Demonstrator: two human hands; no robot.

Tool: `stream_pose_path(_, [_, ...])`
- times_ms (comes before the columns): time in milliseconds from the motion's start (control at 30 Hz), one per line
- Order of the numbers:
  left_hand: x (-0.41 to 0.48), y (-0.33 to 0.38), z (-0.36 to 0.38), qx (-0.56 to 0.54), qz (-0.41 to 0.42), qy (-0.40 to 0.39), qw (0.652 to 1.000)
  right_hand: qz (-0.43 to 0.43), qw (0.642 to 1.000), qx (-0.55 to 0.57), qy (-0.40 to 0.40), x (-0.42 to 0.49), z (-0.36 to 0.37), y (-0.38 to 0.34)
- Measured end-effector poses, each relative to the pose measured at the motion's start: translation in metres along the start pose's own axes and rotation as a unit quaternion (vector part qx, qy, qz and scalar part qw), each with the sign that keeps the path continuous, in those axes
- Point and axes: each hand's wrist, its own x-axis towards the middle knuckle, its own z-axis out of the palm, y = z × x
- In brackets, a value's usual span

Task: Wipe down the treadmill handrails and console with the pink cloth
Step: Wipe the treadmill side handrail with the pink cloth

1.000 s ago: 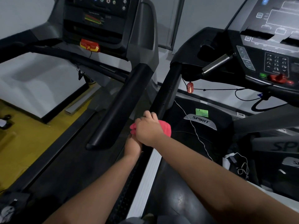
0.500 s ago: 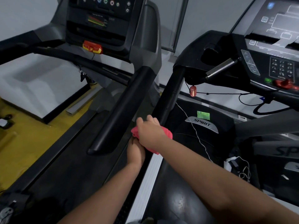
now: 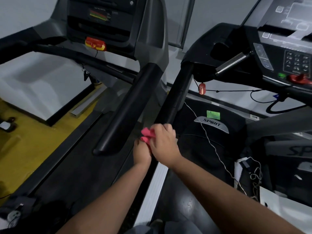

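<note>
My right hand (image 3: pixel 164 144) grips the bunched pink cloth (image 3: pixel 147 134) at the near end of the right treadmill's black left handrail (image 3: pixel 177 95). A fold of the cloth sticks out to the left of my fingers. My left hand (image 3: pixel 141 152) sits just below and partly under the right hand, against the same rail; its fingers are mostly hidden. The right treadmill's console (image 3: pixel 283 53) with keypad is at the upper right. The left treadmill's handrail (image 3: pixel 128 105) runs parallel to the left, under its console (image 3: pixel 101 22).
A red safety key (image 3: pixel 202 88) hangs on a cord under the right console. A thin white cable (image 3: pixel 211 141) crosses the right treadmill's motor cover (image 3: pixel 212 123). Loose cords and a white box (image 3: pixel 251 173) lie at right. Yellow floor (image 3: pixel 25 149) shows at left.
Both hands have stayed at the near end of the rail. The cloth, earlier spread under my right palm and showing on its right side, is now bunched and pokes out on the left.
</note>
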Motion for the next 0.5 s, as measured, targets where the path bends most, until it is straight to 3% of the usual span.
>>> stream_pose_path(67, [0.001, 0.001, 0.004, -0.052, -0.019, 0.026, 0.998, 0.040, 0.997, 0.062, 0.026, -0.015, -0.003, 0.004])
stream_pose_path(133, [-0.001, 0.005, 0.007, -0.028, -0.029, 0.041, 0.998, 0.128, 0.980, 0.145, 0.043, -0.025, -0.005, 0.001])
stream_pose_path(233, [-0.017, 0.017, 0.006, 0.020, 0.000, 0.034, 0.999, 0.242, 0.941, 0.235, 0.039, -0.025, -0.006, -0.003])
stream_pose_path(333, [-0.018, 0.017, 0.004, 0.050, 0.008, 0.019, 0.999, 0.336, 0.886, 0.307, 0.092, -0.020, -0.001, -0.007])
stream_pose_path(500, [-0.023, 0.021, 0.001, 0.100, 0.024, 0.014, 0.995, 0.416, 0.804, 0.404, 0.129, -0.012, 0.006, -0.008])
